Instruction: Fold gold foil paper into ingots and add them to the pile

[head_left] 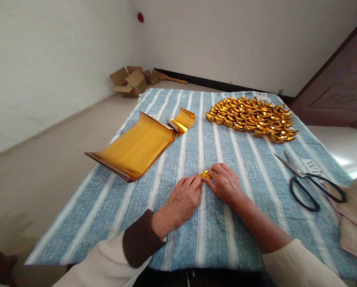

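Both hands meet at the near centre of the striped cloth (214,239), pressing a small folded piece of gold foil (205,174) flat against it; the firm surface probably serves to set the creases. Left hand (182,201): fingers drawn close together, tips pinching the foil's left edge. Right hand (225,183): fingers curled narrow over the foil's right side, covering most of it, so the fold's shape cannot be told. Stack of gold foil sheets (136,148) lies to the left, within reach, corners curling. Finished gold ingot shapes (251,117) are packed together at the far right, well apart. Scissors (308,181) rest to the right, untouched.
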Tool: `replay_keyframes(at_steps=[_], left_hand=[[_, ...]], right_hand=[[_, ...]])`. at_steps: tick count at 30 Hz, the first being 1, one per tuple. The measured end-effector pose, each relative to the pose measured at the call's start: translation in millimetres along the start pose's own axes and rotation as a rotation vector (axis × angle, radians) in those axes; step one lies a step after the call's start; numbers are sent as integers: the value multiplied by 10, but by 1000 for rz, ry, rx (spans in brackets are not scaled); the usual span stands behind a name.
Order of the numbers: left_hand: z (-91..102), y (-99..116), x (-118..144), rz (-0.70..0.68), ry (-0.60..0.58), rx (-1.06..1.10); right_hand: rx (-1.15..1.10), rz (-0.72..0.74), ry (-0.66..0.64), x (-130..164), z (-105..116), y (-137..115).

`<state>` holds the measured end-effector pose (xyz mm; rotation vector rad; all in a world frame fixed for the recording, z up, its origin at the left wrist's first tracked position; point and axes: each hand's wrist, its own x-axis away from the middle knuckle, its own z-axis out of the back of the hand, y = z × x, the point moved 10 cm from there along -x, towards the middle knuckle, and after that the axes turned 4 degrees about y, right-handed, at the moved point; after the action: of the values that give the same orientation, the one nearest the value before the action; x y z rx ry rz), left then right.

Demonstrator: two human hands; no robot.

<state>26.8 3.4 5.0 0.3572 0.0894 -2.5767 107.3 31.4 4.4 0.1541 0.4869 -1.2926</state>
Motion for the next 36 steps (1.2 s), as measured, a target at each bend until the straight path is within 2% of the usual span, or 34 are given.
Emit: replay_keyframes(at_steps=[5, 11, 17, 27, 36], left_hand=[[14, -2, 37, -71, -38, 35], [29, -160, 15, -83, -33, 202], [115, -317, -32, -116, 42, 386], [51, -146, 3, -141, 27, 120], [16, -58, 8, -197, -63, 45]], right_hand=[[-8, 0, 17, 9, 11, -3], [8, -2, 19, 3, 8, -4], [28, -2, 21, -4, 9, -12], [36, -1, 1, -13, 9, -21], [13, -1, 9, -5, -21, -2]])
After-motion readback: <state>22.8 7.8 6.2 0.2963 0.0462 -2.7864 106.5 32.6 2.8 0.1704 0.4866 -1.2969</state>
